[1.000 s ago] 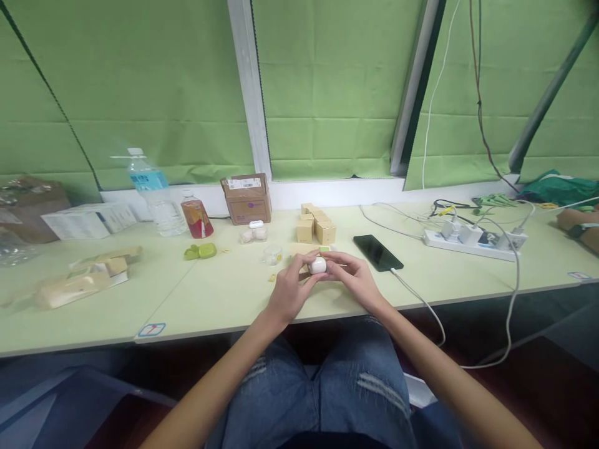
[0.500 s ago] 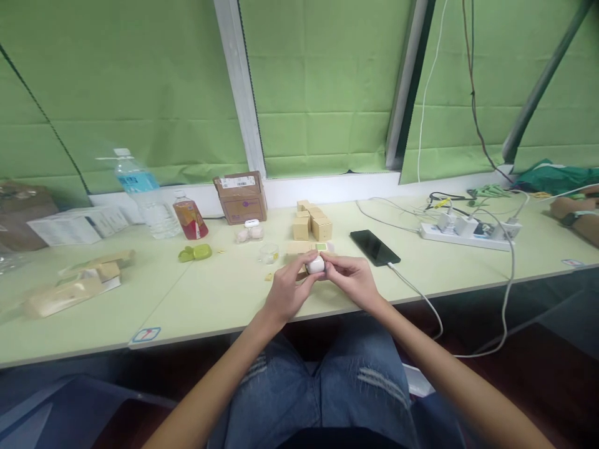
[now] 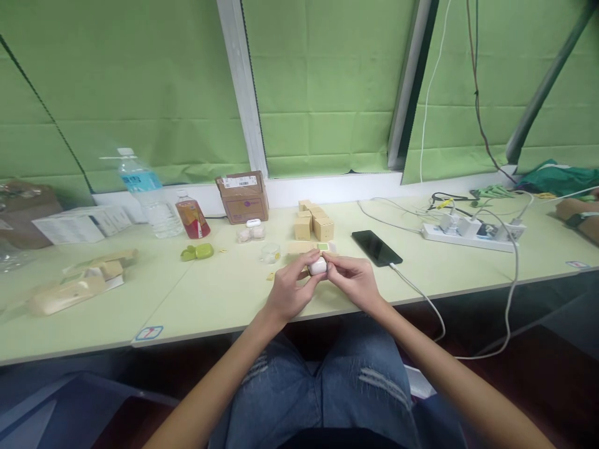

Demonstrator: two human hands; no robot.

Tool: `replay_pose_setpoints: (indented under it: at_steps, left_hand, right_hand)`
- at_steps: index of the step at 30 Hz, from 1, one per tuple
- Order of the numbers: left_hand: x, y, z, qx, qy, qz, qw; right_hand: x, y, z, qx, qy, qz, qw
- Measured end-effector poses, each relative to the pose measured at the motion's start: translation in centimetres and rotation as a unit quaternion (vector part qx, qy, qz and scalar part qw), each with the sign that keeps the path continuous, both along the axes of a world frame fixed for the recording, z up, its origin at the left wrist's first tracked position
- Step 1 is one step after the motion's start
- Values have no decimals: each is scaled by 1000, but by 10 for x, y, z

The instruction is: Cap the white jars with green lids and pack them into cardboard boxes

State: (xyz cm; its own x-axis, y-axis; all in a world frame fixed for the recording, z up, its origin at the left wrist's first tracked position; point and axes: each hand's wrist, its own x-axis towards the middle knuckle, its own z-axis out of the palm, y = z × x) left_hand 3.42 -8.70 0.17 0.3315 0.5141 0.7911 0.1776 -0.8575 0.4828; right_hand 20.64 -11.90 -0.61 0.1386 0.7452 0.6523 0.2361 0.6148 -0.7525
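Observation:
A small, rounded white earbud case (image 3: 318,267) is held up over the table's front edge. My left hand (image 3: 291,285) grips its left side between thumb and fingers. From the right, my right hand (image 3: 354,280) pinches its other side, and the fingertips hide part of it. Just behind my hands lies a flat tan piece with a small green-and-white square (image 3: 323,247). A clear round container (image 3: 270,252) stands to the left, with a small yellow piece (image 3: 270,276) in front of it. Several small tan boxes (image 3: 322,228) are grouped farther back.
A black phone (image 3: 377,247) with a white cable lies to the right, before a power strip (image 3: 468,237). To the left are a green case (image 3: 197,251), a red drink bottle (image 3: 192,215), a water bottle (image 3: 148,196) and a cardboard box (image 3: 243,197). Another person's arm (image 3: 580,218) shows far right.
The view has shifted slightly, so everything on the table sits a little farther right. Both hands keep hold of the white case, nearly unmoved. The other person's arm has shifted at the far right.

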Motion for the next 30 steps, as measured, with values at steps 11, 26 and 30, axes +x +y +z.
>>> replay_pose_setpoints:
  at_steps: [11, 26, 30]
  left_hand:
    - [2, -3, 1, 26, -7, 11, 1000]
    - [-7, 13, -1, 75, 25, 9, 997]
    - [-7, 12, 0, 111, 70, -2, 991]
  right_hand:
    - [-1, -1, 2, 17, -18, -13, 1000]
    - [-1, 0, 2, -76, 11, 104, 992]
    - [0, 3, 4, -129, 22, 143, 981]
